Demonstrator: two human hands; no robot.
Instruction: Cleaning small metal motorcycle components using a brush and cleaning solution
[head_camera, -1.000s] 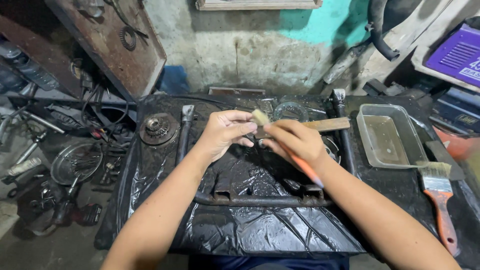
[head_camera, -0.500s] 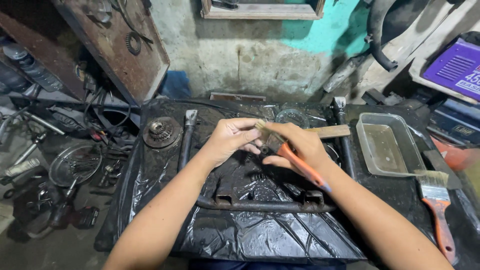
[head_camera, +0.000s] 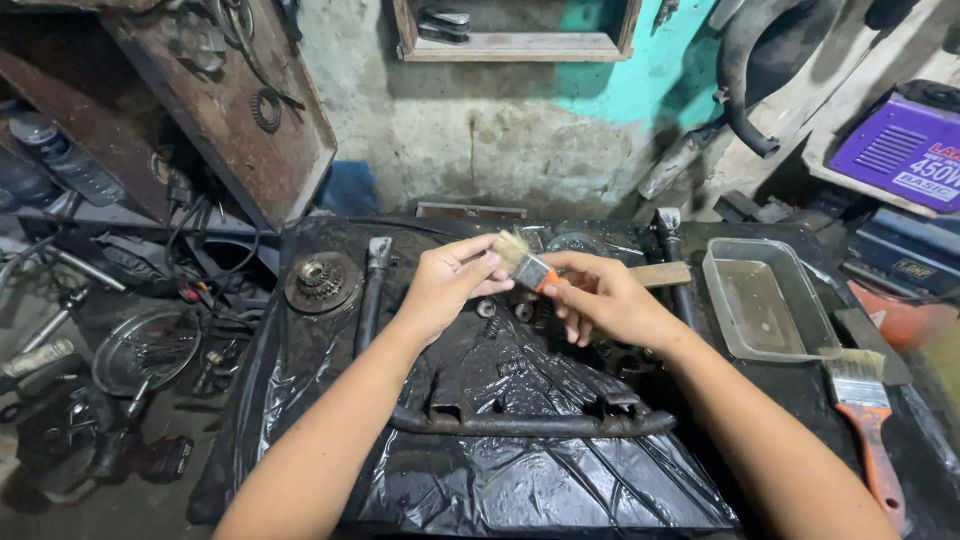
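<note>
Paintbrush (head_camera: 527, 266) with pale bristles and an orange handle sits between both hands above the middle of the black plastic sheet (head_camera: 520, 480); most of its handle is hidden inside the right fist.

Far left, the floor clutter is dim and hard to sort: a spoked wheel (head_camera: 145, 350) and loose metal parts lie in shadow, and a rusty board (head_camera: 225, 105) leans against the wall, its top cut off by the frame. On the sheet's left part rests a round sprocket cluster (head_camera: 322, 281), near a grey metal bar (head_camera: 372, 290).

Left hand (head_camera: 452, 285) is curled, its fingertips pinching at the bristle tip; whatever small part it may be holding there cannot be made out. Right hand (head_camera: 605, 298) is closed around the brush just behind the ferrule. Below them a dark bent metal frame (head_camera: 530, 420) lies across the sheet, with a few small nuts (head_camera: 487, 308) under the hands, partly covered by the fingers.

Rightward, a flat wooden strip (head_camera: 662, 274) pokes out from behind the right hand. A clear rectangular plastic tray (head_camera: 765, 300) stands beyond it. Just beside the tray's near corner lies a second brush (head_camera: 868, 420) with an orange handle, its end cut off at the bottom edge. In the upper right corner stands a purple box-shaped machine (head_camera: 900, 150) with a white label, cropped by the frame.
</note>
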